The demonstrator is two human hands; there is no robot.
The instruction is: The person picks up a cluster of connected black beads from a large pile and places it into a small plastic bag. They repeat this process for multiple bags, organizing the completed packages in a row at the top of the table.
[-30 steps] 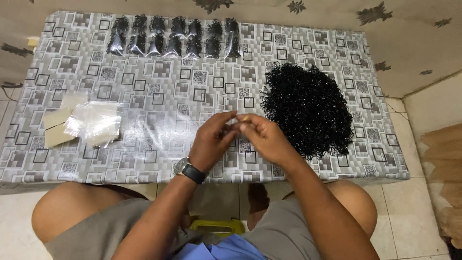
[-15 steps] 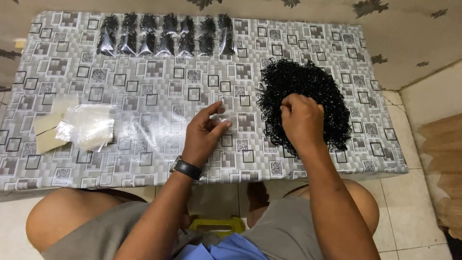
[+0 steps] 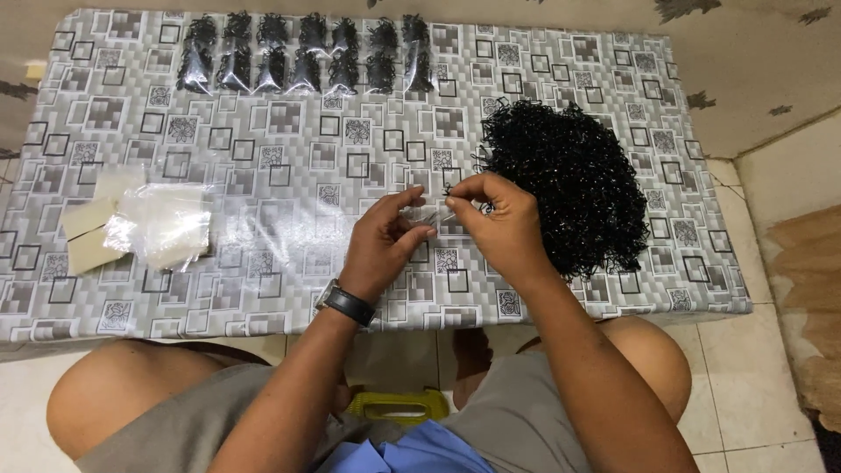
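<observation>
My left hand [image 3: 385, 243] holds a small clear plastic bag [image 3: 423, 215] above the middle of the table. My right hand [image 3: 499, 219] is pinched on a few small black pieces at the bag's mouth, its fingertips touching those of the left hand. Just to the right lies a big heap of small black pieces [image 3: 569, 180], beside my right hand. A black watch [image 3: 349, 303] is on my left wrist.
The table [image 3: 263, 149] has a grey patterned cloth. A row of several filled clear bags [image 3: 302, 52] lies along the far edge. A stack of empty clear bags [image 3: 162, 226] and beige cards [image 3: 88, 241] sits at the left. A yellow stool [image 3: 394, 405] shows below.
My right hand went to the black heap half a second ago and has come back to the bag with a few pieces. The left hand stayed near the table's middle with the bag.
</observation>
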